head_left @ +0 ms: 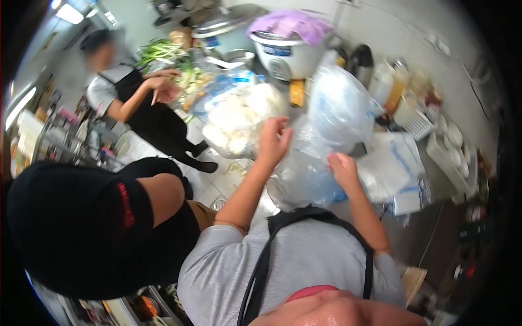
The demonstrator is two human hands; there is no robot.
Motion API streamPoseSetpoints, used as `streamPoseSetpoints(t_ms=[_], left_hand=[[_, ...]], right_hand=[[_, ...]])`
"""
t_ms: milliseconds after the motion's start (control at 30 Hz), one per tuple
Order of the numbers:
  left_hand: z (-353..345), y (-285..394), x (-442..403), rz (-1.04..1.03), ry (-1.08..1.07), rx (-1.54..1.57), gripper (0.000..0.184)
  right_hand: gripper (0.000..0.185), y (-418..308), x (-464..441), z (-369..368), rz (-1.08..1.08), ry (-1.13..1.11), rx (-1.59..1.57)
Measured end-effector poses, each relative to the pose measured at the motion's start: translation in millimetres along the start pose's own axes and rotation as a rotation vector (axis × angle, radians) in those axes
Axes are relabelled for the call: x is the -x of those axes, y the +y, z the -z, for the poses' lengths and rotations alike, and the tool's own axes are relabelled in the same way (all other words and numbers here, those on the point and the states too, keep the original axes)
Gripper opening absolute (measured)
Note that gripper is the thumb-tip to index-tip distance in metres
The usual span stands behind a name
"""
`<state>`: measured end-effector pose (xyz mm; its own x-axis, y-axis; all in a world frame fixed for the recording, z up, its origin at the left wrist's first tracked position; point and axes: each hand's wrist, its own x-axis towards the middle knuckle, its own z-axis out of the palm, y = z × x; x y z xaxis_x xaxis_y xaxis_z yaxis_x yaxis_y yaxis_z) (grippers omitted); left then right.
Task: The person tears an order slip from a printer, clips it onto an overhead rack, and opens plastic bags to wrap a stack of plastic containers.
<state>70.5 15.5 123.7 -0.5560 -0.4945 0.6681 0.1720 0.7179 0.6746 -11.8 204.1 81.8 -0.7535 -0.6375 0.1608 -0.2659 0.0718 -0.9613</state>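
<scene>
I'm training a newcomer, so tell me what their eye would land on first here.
Probably the purple cloth, draped over the big white cooker at the back. Next, the puffed-up translucent bag, nearer and to the right, just beyond the right hand, and the large bag of whitish pieces near the left hand.

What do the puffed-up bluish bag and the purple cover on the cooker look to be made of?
The bluish bag: thin translucent plastic, glossy, judging by its crinkles and highlights. The purple cover: probably fabric, matte, draping softly over the cooker.
</scene>
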Motion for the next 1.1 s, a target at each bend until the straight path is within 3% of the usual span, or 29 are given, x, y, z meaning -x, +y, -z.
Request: streamPoseSetpoints(t_ms=[67, 133, 200, 333, 433, 533, 600, 667, 700, 800, 900, 1033, 1100], left_hand=[[9.4, 15.6, -2.1, -0.300, 0.081, -0.143, 0.015], [7.5, 38.2, 14.4, -0.120, -0.200, 0.007, 0.016], [4.1, 61.7, 24.6, 0.105, -0.550, 0.033, 0.018], [-17.5, 26.1, 41.3, 0.246, -0.674, 0.121, 0.024], [-18.3, 10.3, 43.8, 0.386, -0.728, 0.442, 0.024], [-3.3, 11.2, 35.6, 0.570, -0.692, 0.732, 0.022], [16.0, 22.7, 23.7, 0.733, -0.614, 0.846, 0.019], [27.4, 27.6, 13.0, 0.762, -0.464, 0.975, 0.020], [30.1, 25.8, 9.6, 0.703, -0.487, 0.945, 0.021], [27.4, 27.8, 8.4, 0.667, -0.524, 0.885, 0.023], [15.4, 37.1, 12.9, 0.634, -0.540, 0.696, 0.022], [3.1, 42.8, 17.0, 0.617, -0.607, 0.749, 0.020], [2.9, 43.2, 14.7, 0.608, -0.610, 0.764, 0.018]], right_hand=[[0.013, -0.8, -3.1, -5.5, 0.036, 0.038, -0.125], [0.008, 5.6, -4.7, -13.1, 0.030, 0.076, -0.365], [0.009, 10.9, -0.1, -21.3, 0.042, -0.003, -0.406], [0.014, -12.7, 15.2, -38.2, 0.112, -0.038, -0.266], [0.013, -5.8, 14.9, -26.7, -0.049, -0.069, -0.622], [0.013, 13.0, 2.7, -8.3, -0.134, 0.048, -0.641], [0.014, 34.1, -5.5, 7.9, -0.106, 0.119, -0.496], [0.013, 67.6, -13.0, 18.7, -0.003, 0.219, -0.309], [0.019, 65.1, -12.1, 23.7, -0.008, 0.201, -0.292], [0.034, 41.8, -5.2, 34.6, 0.013, 0.170, 0.173], [0.049, -27.5, 1.3, 30.4, 0.474, 0.344, 0.533], [0.049, -57.9, 11.0, 12.1, 0.786, 0.194, 0.310], [0.042, -54.0, 16.8, 1.3, 0.500, 0.017, 0.290]])
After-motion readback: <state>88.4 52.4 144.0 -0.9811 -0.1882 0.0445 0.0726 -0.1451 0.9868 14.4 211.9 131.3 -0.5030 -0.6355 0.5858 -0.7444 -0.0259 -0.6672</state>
